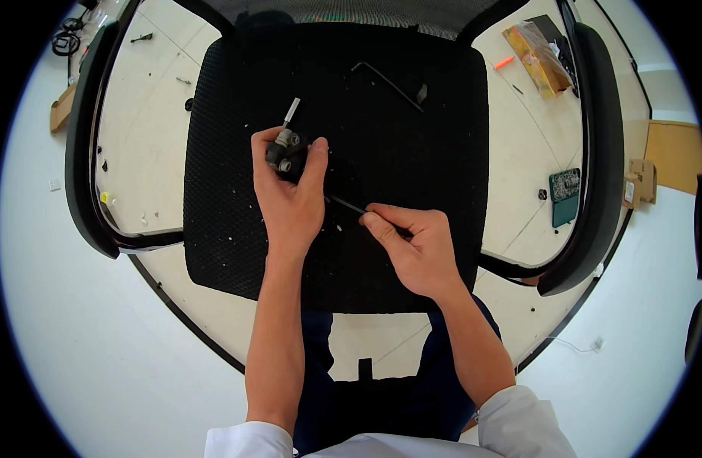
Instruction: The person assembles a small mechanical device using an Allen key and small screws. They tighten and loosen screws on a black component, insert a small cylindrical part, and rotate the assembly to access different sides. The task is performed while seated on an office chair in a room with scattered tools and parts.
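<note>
Two hands occupied, both over the black chair seat. Your left hand has thumb and fingers curled around a dark metal part, held left of the seat's middle; a pale rod projects from its far side. Your right hand, nearer and to the right, pinches a thin metal tool between thumb and forefinger, tip toward the left wrist.

Progress, as judged: two round fittings already sit on the part, and the rod appears to be in place. Tool is apart from the fittings, so no turning is under way; whether they are tight cannot be told. Any further tightening or loosening is left to do. An L-shaped key lies unused at the far right of the seat; pale flecks are scattered across the fabric.
</note>
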Demonstrator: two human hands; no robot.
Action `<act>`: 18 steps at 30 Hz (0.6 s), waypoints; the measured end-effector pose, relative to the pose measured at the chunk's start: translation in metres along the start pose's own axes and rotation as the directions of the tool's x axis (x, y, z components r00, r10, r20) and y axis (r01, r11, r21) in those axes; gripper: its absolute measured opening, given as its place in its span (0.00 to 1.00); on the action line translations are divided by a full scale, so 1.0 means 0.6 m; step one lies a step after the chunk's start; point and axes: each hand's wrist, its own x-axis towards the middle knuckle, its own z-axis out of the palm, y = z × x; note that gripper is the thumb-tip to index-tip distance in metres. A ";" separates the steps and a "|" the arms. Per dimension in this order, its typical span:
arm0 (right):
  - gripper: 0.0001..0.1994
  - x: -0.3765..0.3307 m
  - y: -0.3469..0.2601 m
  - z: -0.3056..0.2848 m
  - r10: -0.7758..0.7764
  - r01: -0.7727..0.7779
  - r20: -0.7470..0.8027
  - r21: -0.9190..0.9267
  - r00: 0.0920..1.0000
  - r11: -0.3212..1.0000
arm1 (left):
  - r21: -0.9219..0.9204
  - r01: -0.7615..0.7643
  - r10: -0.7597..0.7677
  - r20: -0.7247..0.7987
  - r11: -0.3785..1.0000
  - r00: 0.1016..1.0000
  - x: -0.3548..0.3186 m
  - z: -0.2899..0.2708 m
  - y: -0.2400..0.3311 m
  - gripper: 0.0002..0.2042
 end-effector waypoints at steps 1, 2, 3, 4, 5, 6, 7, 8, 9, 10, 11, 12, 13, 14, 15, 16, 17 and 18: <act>0.11 0.001 0.001 0.001 -0.018 0.018 -0.001 -0.007 1.000 1.000 | -0.005 -0.018 0.018 -0.005 1.000 1.000 0.001 -0.002 0.000 0.13; 0.11 0.002 0.002 0.003 -0.034 0.034 -0.001 -0.014 0.999 0.999 | -0.013 -0.020 0.020 -0.006 1.000 1.000 0.002 -0.004 -0.002 0.12; 0.10 0.004 -0.002 0.002 -0.067 0.067 0.002 -0.063 0.998 0.996 | -0.022 -0.023 0.023 -0.008 0.999 1.000 0.003 -0.007 -0.003 0.12; 0.10 0.008 -0.007 -0.002 -0.100 0.100 0.007 -0.112 0.995 0.989 | -0.031 -0.026 0.025 -0.009 0.999 1.000 0.004 -0.010 -0.003 0.12; 0.10 0.011 -0.011 -0.006 -0.135 0.136 0.014 -0.160 0.991 0.978 | -0.056 0.010 -0.011 -0.029 0.998 1.000 0.005 -0.011 0.002 0.12; 0.09 0.014 -0.010 -0.008 -0.199 0.192 -0.028 -0.169 0.980 0.967 | -0.081 0.044 -0.048 -0.048 0.996 0.998 0.006 -0.010 0.009 0.11; 0.09 0.016 -0.005 -0.011 -0.262 0.247 -0.069 -0.179 0.963 0.952 | -0.107 0.078 -0.085 -0.066 0.991 0.994 0.007 -0.012 0.014 0.11; 0.09 0.018 -0.001 -0.012 -0.322 0.298 -0.109 -0.192 0.940 0.935 | -0.143 0.143 -0.158 -0.096 0.979 0.983 0.015 -0.024 0.013 0.10; 0.07 0.021 -0.001 -0.013 -0.372 0.306 -0.202 -0.294 0.906 0.906 | -0.180 0.206 -0.230 -0.123 0.962 0.965 0.024 -0.035 0.010 0.10; 0.06 0.028 0.001 -0.022 -0.417 0.289 -0.175 -0.488 0.892 0.823 | -0.389 0.195 -0.277 -0.165 0.900 0.947 0.029 -0.039 0.010 0.11; 0.05 0.032 0.003 -0.029 -0.453 0.255 -0.141 -0.664 0.880 0.703 | -0.514 0.222 -0.353 -0.172 0.829 0.920 0.031 -0.044 0.013 0.11; 0.06 0.033 0.003 -0.025 -0.498 0.258 -0.141 -0.719 0.856 0.646 | -0.559 0.271 -0.421 -0.156 0.784 0.894 0.032 -0.050 0.015 0.12; 0.07 0.034 0.001 -0.019 -0.542 0.257 -0.136 -0.769 0.829 0.585 | -0.601 0.318 -0.485 -0.136 0.733 0.864 0.033 -0.055 0.016 0.12; 0.08 0.038 -0.004 -0.009 -0.589 0.260 -0.124 -0.812 0.798 0.522 | -0.639 0.343 -0.505 -0.083 0.688 0.859 0.033 -0.062 0.013 0.12; 0.09 0.042 -0.006 0.004 -0.618 0.321 -0.082 -0.797 0.782 0.511 | -0.674 0.368 -0.520 -0.029 0.641 0.854 0.033 -0.069 0.007 0.13; 0.11 0.045 -0.008 0.016 -0.645 0.378 -0.041 -0.781 0.763 0.497 | -0.704 0.392 -0.531 0.026 0.592 0.847 0.033 -0.076 0.004 0.13; 0.11 0.045 -0.008 0.033 -0.576 0.434 0.039 -0.698 0.817 0.569 | -0.723 0.411 -0.523 0.082 0.555 0.849 0.033 -0.077 0.007 0.14; 0.11 0.045 -0.001 0.057 -0.500 0.413 0.053 -0.642 0.865 0.646 | -0.736 0.435 -0.513 0.141 0.518 0.847 0.031 -0.075 0.011 0.14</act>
